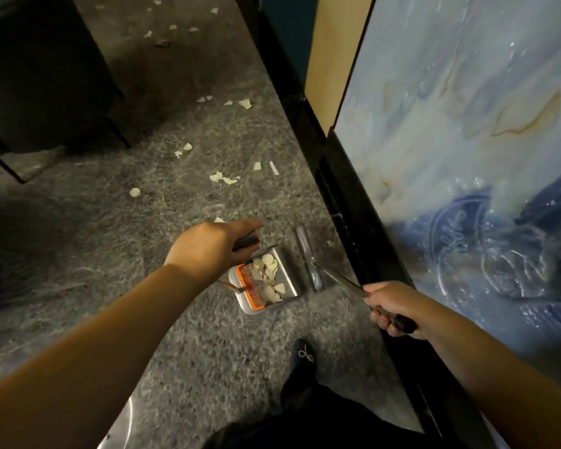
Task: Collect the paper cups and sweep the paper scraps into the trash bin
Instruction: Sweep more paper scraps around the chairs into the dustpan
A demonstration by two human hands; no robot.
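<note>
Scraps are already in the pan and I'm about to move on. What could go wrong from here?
1. The dustpan already holds a loose heap of scraps; tilting it with the left hand could spill them back onto the floor.
2. Many scraps on the floor lie farther ahead, easy to miss.
3. The broom handle in the right hand sits near the table edge and may knock it.

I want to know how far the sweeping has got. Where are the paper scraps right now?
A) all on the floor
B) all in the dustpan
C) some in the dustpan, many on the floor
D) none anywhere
C: a pile of paper scraps lies in the dustpan, and others dot the floor beyond it.
</note>
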